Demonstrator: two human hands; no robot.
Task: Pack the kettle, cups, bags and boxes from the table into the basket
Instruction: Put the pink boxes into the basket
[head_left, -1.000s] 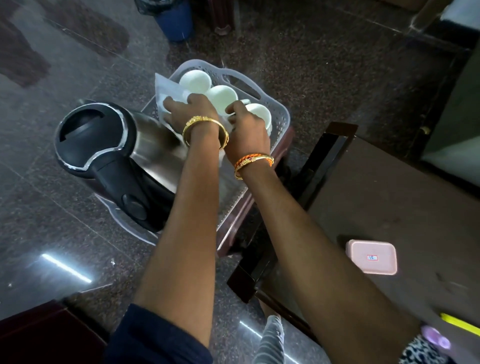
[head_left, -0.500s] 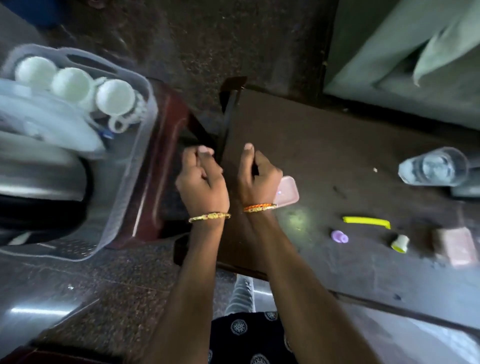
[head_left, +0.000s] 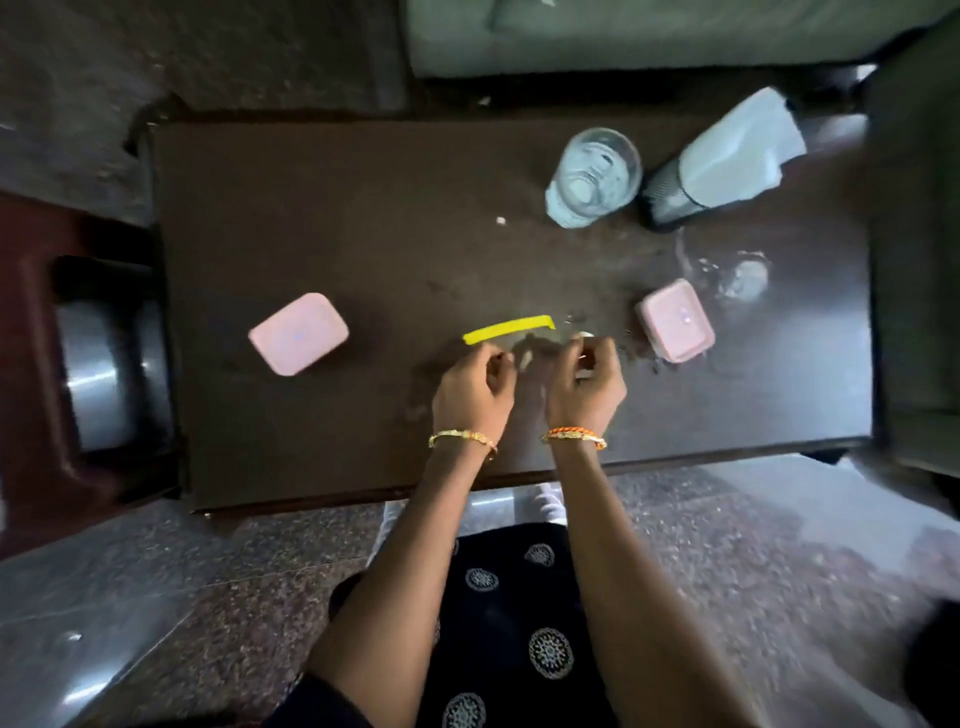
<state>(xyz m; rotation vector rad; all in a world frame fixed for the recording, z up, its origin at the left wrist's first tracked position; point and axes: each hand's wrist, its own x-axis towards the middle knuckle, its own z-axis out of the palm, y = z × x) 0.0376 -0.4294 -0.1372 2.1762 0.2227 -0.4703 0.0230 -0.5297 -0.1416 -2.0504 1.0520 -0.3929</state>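
Note:
Two pink lidded boxes lie on the dark table (head_left: 322, 218): one box (head_left: 297, 332) at the left, the other box (head_left: 675, 319) at the right. My left hand (head_left: 475, 389) and my right hand (head_left: 587, 382) hover side by side over the table's middle, fingers curled. A small white cap (head_left: 584, 336) shows at my right fingertips. What my left fingers cover is hidden. At the far left the steel kettle (head_left: 98, 374) shows, blurred, on a maroon stool (head_left: 26, 415); the basket around it is not clear.
A yellow strip (head_left: 509, 328) lies just beyond my hands. A clear glass (head_left: 595, 176) and a black cylinder with a white bag on it (head_left: 727, 161) stand at the back right. A wet patch (head_left: 737, 275) sits near the right box.
Both hands left the cups in the basket and swung right across the table to its middle. The view followed, so the basket has slid to the left edge.

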